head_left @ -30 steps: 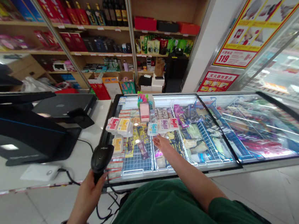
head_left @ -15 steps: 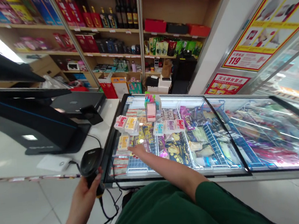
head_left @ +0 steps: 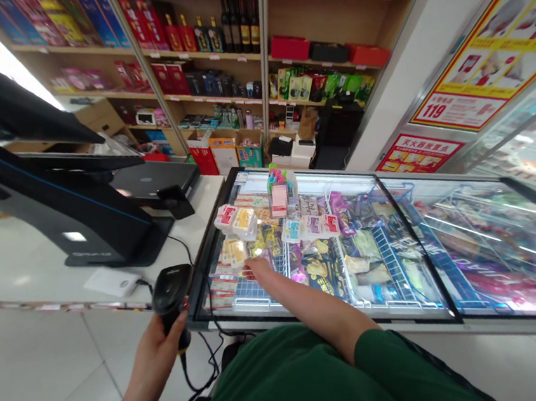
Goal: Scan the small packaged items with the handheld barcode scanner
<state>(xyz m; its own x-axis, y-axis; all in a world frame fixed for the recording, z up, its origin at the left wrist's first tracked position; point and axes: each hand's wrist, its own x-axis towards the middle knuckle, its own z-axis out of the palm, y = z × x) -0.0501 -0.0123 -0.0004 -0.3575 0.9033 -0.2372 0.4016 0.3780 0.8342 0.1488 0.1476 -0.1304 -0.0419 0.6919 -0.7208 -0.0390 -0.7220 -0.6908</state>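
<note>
My left hand (head_left: 161, 349) is wrapped round the handle of a black barcode scanner (head_left: 172, 290), held at the counter's front edge with its head up. My right hand (head_left: 259, 270) reaches over the freezer's glass top, fingers closed at the right edge of a clear pack with a yellow label (head_left: 233, 253). Just behind it, stacked packs with red and yellow labels (head_left: 237, 221) lie on the glass. To the right is a row of similar packs with blue, purple and red labels (head_left: 313, 227). The scanner's cable hangs down in front of me.
A black checkout terminal (head_left: 102, 224) stands on the white counter (head_left: 36, 276) at left, with a small white box (head_left: 112, 282) before it. Frozen goods in wire baskets show through the freezer lid (head_left: 279, 304). A container of colourful items (head_left: 279, 177) stands at its back, before stocked shelves.
The view has shifted slightly, moving the scene to the right in the picture. My right hand and the yellow-labelled pack stay together; the scanner is still in my left hand.
</note>
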